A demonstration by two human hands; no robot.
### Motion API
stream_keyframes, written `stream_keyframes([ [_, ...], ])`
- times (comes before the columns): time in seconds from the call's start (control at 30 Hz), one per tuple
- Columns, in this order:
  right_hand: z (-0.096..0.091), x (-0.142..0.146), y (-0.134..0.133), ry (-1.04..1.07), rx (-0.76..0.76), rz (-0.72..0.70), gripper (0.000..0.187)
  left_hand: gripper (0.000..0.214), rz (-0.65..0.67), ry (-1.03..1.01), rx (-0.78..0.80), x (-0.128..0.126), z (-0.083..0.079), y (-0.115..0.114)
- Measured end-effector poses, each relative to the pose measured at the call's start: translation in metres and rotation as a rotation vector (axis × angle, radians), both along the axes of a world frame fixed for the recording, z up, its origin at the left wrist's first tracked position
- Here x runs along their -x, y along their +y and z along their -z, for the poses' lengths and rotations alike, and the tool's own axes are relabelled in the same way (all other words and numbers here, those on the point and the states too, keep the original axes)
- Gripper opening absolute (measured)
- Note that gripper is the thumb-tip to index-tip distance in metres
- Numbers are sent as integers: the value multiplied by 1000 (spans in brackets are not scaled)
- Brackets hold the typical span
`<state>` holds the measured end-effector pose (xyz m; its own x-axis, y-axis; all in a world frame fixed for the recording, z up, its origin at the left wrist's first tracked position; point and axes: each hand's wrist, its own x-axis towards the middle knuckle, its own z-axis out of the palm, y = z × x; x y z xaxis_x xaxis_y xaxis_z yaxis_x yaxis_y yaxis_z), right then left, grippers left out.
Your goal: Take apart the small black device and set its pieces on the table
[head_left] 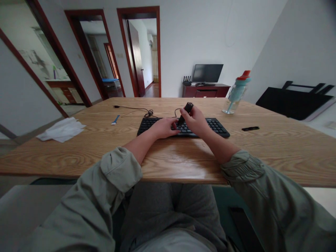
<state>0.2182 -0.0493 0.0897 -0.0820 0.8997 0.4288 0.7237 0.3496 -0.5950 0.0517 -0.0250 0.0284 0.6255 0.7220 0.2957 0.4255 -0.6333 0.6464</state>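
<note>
A black keyboard lies across the middle of the wooden table. My left hand rests on its keys, fingers curled down onto them. My right hand is closed round a small black tool, held slanted with its lower tip on the keys near my left fingers. The keyboard's black cable trails off to the back left.
A pile of white cloths lies at the table's left. A small blue item sits behind the keyboard. A teal bottle with a red cap stands at the back right, a small black stick near it.
</note>
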Motion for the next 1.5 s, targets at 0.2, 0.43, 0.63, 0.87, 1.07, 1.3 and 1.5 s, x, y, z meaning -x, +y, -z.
stream_keyframes([
  [0.2,-2,-1,-5,-41,14,-13,43,22,1,-43,-21,2,7,3],
  [0.43,1,-12,3,-31,41,79,41,34,-17,-154,-56,5,10,9],
  [0.63,1,-14,3,11,111,56,38,12,105,-126,-88,6,12,10],
  [0.87,-12,-10,-11,14,190,-57,34,16,131,-78,-189,3,15,6],
  [1.07,-18,-17,-18,-2,276,-133,25,18,124,-15,-281,-1,13,2],
  [1.3,-23,-27,-22,-134,280,-240,18,20,149,-11,-252,1,11,2],
  [1.5,-31,-24,-27,-152,282,-268,21,22,143,7,-272,0,10,0],
])
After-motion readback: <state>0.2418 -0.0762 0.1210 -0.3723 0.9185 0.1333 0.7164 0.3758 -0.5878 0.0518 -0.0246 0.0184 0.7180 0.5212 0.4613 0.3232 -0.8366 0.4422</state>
